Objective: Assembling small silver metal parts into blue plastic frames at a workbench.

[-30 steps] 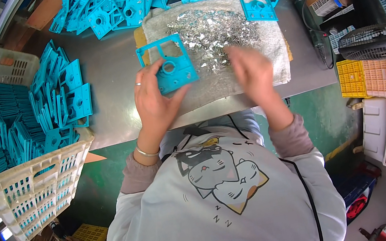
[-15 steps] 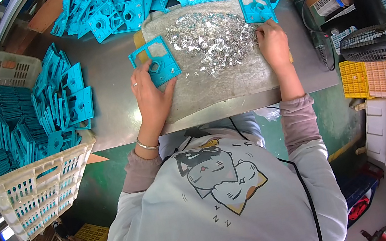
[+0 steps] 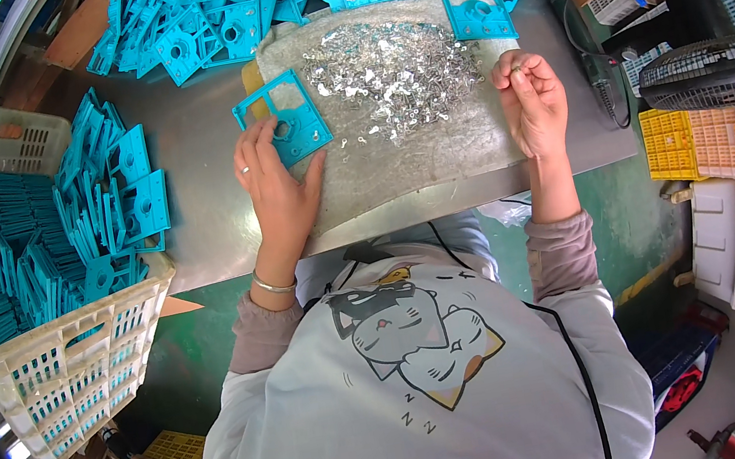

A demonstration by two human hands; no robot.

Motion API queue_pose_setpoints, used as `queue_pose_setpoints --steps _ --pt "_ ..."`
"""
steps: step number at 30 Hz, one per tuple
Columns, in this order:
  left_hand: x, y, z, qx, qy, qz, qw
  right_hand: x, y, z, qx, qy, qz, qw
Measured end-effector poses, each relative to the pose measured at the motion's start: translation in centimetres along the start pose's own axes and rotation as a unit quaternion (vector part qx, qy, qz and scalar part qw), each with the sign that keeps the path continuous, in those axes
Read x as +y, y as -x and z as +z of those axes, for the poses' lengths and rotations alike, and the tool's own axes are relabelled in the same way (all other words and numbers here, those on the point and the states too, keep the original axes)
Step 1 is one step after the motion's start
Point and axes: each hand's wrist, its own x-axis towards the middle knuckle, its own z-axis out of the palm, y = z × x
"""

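Note:
A blue square plastic plate point(image 3: 302, 134) with a round hole and an open window lies tilted on the grey cloth point(image 3: 378, 175). My left hand point(image 3: 275, 182) grips its lower left edge, fingers on top and thumb at the near edge. On the cloth to the right of that plate is a spread heap of small metal parts point(image 3: 392, 81). My right hand point(image 3: 535, 102) is raised beside the heap, palm turned up, with thumb and fingertips pinched together. Whatever sits in that pinch is too small to name. Just beyond it lies another blue plate point(image 3: 477, 10) with metal bits on it.
Many blue plates point(image 3: 231, 35) are piled along the table's far side. At left, a white plastic crate point(image 3: 77, 338) holds stacked blue plates. A power screwdriver point(image 3: 598, 78) with a cable lies at the table's right, near a black fan point(image 3: 718, 78). Yellow crates point(image 3: 670, 145) stand further right.
My right hand has drawn back from the edge of the metal heap and turned palm up, fingertips still pinched. My left hand stays on the plate.

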Motion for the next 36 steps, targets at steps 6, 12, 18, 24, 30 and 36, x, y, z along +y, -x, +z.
queue_pose_setpoints --steps 6,12,18,24,30,36 --pt "0.4 0.0 -0.4 0.008 -0.003 0.028 1.0 -0.7 1.0 0.0 -0.007 0.089 0.033 0.995" --pt "2.0 0.3 0.2 -0.006 -0.012 0.075 0.997 0.3 2.9 4.0 -0.091 0.479 0.169 0.857" --pt "2.8 0.3 1.4 -0.011 -0.017 0.067 0.998 3.2 3.6 8.3 -0.22 0.555 0.03 0.801" --pt "3.0 -0.3 1.7 -0.01 -0.034 0.065 0.997 3.2 3.4 8.7 -0.195 0.556 0.025 0.807" --pt "4.1 -0.8 0.9 0.03 -0.007 0.086 0.996 3.5 3.7 7.8 -0.111 0.427 0.086 0.893" --pt "5.7 0.0 -0.7 -0.039 0.321 -0.08 0.943 2.4 3.5 10.0 -0.015 0.098 0.255 0.962"
